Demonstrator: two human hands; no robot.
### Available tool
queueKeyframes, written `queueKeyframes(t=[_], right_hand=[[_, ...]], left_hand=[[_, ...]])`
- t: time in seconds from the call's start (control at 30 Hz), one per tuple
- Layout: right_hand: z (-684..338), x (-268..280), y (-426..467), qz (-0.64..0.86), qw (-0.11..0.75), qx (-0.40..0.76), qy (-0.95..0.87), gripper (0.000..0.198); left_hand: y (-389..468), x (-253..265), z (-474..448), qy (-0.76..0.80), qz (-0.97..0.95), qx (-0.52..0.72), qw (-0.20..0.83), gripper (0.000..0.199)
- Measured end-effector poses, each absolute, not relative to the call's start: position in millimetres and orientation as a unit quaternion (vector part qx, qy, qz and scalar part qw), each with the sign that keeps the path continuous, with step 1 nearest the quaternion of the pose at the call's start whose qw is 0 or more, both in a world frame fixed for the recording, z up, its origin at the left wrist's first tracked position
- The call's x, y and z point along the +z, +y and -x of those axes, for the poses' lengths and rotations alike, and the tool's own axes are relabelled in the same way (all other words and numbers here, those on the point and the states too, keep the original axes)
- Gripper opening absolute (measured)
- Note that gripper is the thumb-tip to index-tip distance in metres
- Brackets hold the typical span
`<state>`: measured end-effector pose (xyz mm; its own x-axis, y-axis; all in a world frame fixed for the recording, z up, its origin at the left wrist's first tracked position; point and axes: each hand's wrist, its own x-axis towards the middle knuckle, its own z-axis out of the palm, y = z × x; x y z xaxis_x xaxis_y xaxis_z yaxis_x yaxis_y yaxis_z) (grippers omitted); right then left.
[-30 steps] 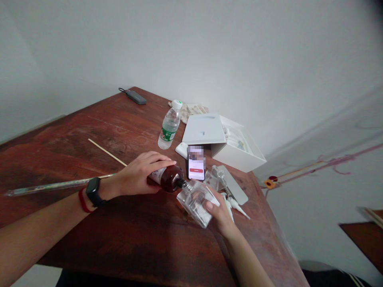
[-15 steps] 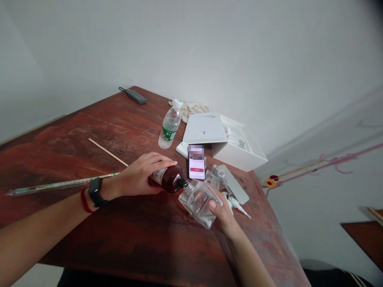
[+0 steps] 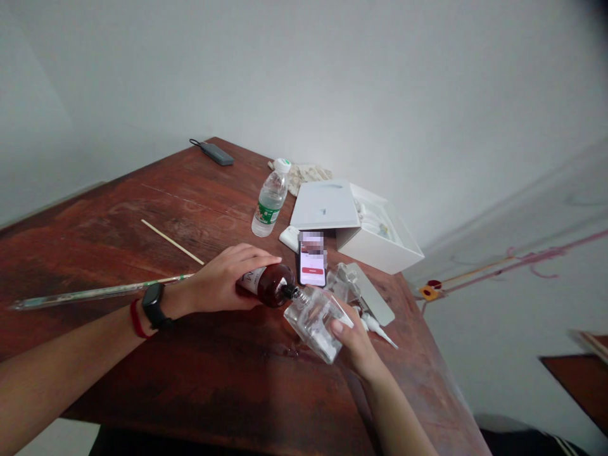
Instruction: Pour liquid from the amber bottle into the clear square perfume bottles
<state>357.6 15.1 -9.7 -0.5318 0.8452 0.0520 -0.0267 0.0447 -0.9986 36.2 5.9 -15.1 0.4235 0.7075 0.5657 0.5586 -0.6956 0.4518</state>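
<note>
My left hand (image 3: 230, 275) is wrapped round a dark amber bottle (image 3: 273, 283) with a white label, tipped over to the right. The bottle's black neck meets the mouth of a clear square bottle (image 3: 311, 320), which tilts toward it. My right hand (image 3: 354, 335) grips this clear bottle from the right, thumb on its near face. Some clear liquid seems to lie low in the clear bottle; whether any is flowing is too small to tell. Small wet drops (image 3: 291, 352) show on the table below. Close to my right hand lie white pump heads (image 3: 377, 326).
A phone (image 3: 312, 259) with a lit screen lies beyond the bottles. Behind stand a water bottle (image 3: 270, 202) and an open white box (image 3: 384, 244). Another clear container (image 3: 344, 282) is at the right. A thin stick (image 3: 171, 241) and a long wrapped packet (image 3: 95, 293) lie left.
Hardly anything differs. Both hands keep the two bottles mouth to mouth, and the view has shifted very slightly.
</note>
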Motion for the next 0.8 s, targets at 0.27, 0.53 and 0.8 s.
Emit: queueKeyframes(t=[0.27,0.53,0.8], right_hand=[[-361.1,-13.5,14.3,0.35,0.356,0.608,-0.618,0.079],[-359.4,-8.8,9.3,0.355,0.349,0.632,-0.594,0.086],[-363.8,-12.7,13.0,0.331,0.359,0.627,-0.608,0.078]], left_hand=[[3.4,-16.5,-40.2,0.38,-0.824,0.399,0.13,0.075],[0.0,-12.7,-44.0,0.391,-0.811,0.407,0.155,0.075],[-1.4,-11.5,-45.2,0.394,-0.802,0.414,0.174,0.076]])
